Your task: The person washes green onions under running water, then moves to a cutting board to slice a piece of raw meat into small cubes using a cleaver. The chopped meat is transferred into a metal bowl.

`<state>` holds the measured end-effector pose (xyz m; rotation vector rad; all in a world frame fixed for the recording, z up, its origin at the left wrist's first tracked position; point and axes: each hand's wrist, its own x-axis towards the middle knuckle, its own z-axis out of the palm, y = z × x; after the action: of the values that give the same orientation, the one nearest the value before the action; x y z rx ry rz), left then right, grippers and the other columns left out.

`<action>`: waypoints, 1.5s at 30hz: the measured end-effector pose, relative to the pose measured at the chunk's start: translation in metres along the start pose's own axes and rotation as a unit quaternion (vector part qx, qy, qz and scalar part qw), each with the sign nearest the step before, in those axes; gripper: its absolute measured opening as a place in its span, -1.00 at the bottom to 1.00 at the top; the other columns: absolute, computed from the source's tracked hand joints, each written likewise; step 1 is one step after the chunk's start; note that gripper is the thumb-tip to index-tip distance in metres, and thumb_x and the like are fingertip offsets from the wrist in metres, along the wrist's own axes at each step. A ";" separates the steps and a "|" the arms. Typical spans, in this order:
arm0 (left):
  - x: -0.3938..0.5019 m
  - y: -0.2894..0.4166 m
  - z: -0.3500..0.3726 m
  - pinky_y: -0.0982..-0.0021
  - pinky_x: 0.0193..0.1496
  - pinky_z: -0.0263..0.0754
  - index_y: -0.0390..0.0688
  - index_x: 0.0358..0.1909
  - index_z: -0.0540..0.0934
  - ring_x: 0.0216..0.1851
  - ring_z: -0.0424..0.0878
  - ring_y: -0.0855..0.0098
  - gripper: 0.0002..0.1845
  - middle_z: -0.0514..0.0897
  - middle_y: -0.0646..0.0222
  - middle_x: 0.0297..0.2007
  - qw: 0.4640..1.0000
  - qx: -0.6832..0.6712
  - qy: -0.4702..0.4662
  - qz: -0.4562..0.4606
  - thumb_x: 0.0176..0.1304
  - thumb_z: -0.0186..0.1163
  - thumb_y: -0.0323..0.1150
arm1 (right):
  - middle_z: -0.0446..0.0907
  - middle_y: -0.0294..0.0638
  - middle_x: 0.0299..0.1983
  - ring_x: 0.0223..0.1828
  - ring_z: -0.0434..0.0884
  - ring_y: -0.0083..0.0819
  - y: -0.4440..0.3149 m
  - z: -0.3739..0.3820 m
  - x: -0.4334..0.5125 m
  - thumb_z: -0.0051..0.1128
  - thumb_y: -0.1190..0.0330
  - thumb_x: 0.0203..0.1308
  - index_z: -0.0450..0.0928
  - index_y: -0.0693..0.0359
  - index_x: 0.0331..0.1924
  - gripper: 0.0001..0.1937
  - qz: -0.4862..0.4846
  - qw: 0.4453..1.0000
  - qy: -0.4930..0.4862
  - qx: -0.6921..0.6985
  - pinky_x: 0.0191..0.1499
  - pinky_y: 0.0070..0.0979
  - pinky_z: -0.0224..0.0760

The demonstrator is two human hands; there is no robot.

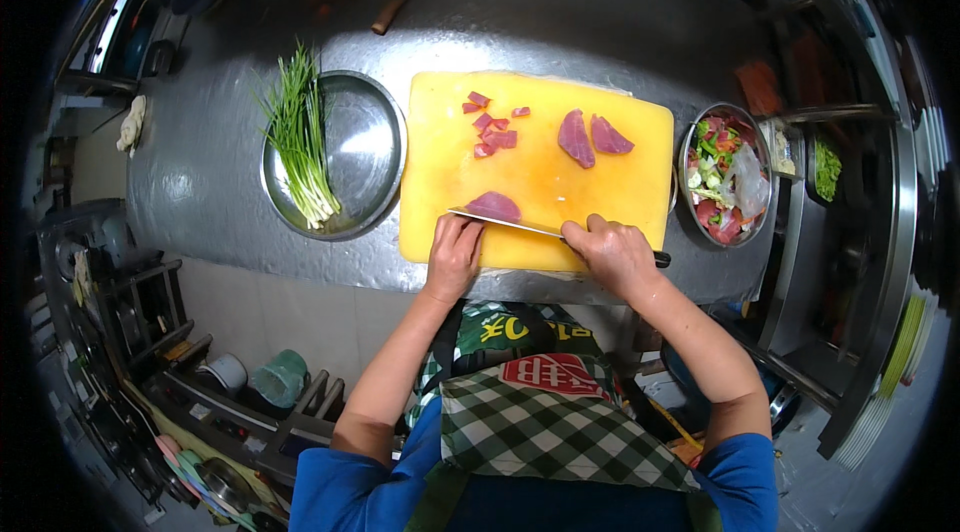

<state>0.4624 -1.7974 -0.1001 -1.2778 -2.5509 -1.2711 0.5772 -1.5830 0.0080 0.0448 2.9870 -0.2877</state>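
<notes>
A yellow cutting board (525, 179) lies before me. My right hand (611, 250) grips a kitchen knife (517, 223) by its black handle, the blade reaching left along the near edge of a slice of pink meat (493, 206). At the blade's left end my left hand (455, 250) has its fingertips bent down at the near side of the blade; whether they hold meat is hidden. Small cut pieces of meat (500, 139) lie at the board's upper left. Two larger meat slices (575, 139) lie side by side at the upper right.
Left of the board, a round metal pan (364, 149) holds a bunch of green onions (296, 134). To the right stands a metal bowl (684, 172) of vegetable and meat scraps with a plastic bag. A wooden-handled tool (390, 12) lies beyond the board. Metal shelving (806, 232) borders the right side.
</notes>
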 end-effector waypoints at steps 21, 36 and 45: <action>0.000 0.000 0.016 0.29 -0.06 0.54 -0.21 -0.20 0.64 -0.14 0.59 0.17 -0.74 0.57 0.27 -0.19 0.996 -0.029 0.079 -0.039 0.02 0.26 -0.63 | 0.54 -0.06 -0.54 -0.53 0.63 -0.13 0.039 -0.010 0.042 -0.04 0.42 0.21 0.38 0.23 -0.14 -0.84 -0.118 0.983 -0.144 -0.005 -0.51 -0.28 0.51; 0.001 -0.004 0.016 0.32 -0.08 0.54 -0.20 -0.24 0.62 -0.17 0.58 0.23 -0.72 0.58 0.30 -0.19 0.997 -0.041 0.058 -0.020 -0.05 0.22 -0.63 | 0.55 -0.02 -0.55 -0.50 0.58 0.01 0.023 0.036 0.054 0.13 0.30 0.26 0.34 0.25 -0.36 -0.77 -0.081 0.985 -0.044 0.148 -0.47 -0.19 0.46; 0.005 0.007 0.002 0.32 -0.07 0.53 -0.24 -0.22 0.58 -0.21 0.60 0.20 -0.77 0.55 0.19 -0.14 0.997 -0.045 0.043 -0.052 0.04 0.23 -0.65 | 0.69 0.05 -0.35 -0.45 0.70 -0.20 0.040 0.008 0.003 0.18 0.33 0.27 0.40 0.40 -0.25 -0.73 0.173 0.902 -0.010 0.397 -0.38 -0.42 0.55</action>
<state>0.4647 -1.7903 -0.0951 -1.0911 -2.5590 -1.4409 0.5768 -1.5451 -0.0080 0.6326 2.5490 -1.3971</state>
